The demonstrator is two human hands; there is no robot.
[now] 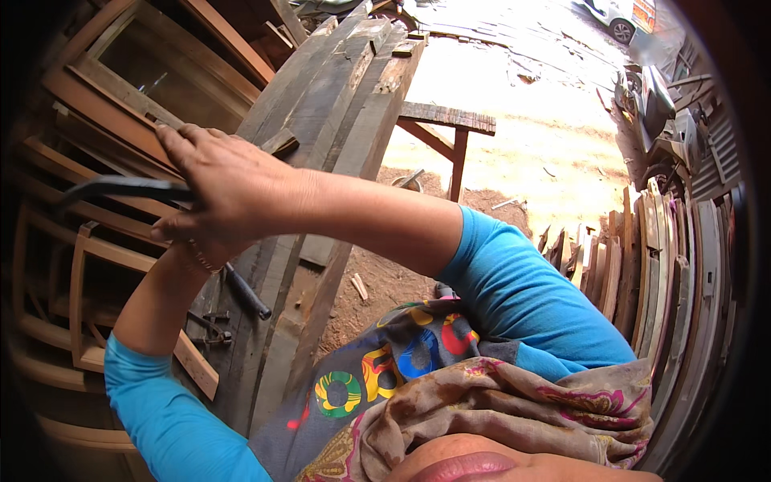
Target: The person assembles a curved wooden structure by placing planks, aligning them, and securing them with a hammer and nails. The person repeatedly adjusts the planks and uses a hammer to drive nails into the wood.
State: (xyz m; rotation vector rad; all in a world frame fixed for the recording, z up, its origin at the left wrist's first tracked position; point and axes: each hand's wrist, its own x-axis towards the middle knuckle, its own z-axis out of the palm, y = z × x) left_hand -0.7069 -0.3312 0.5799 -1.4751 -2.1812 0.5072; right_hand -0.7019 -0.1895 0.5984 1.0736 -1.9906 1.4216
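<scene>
Nearest, the left wrist (199,255), ringed by a bracelet, meets the right hand (229,181), which hides the left fingers; their grip cannot be told. A black, round-ended rod (247,292) slants below the wrist over the dark, weathered wooden planks (269,377), beside a small dark metal fitting (210,328) by their left edge. The right hand is back up, thumb apart from fingers; a slim, dark, curved bar (120,187) emerges between them, though whether that hand grips it cannot be told. The bar's long axis runs crosswise to the planks, its bent end pointing left, past their left edge, above brown wooden frames (120,253). Farther along the planks sits a rough wooden block (279,143); another small block (404,50) rests near their far right corner.
</scene>
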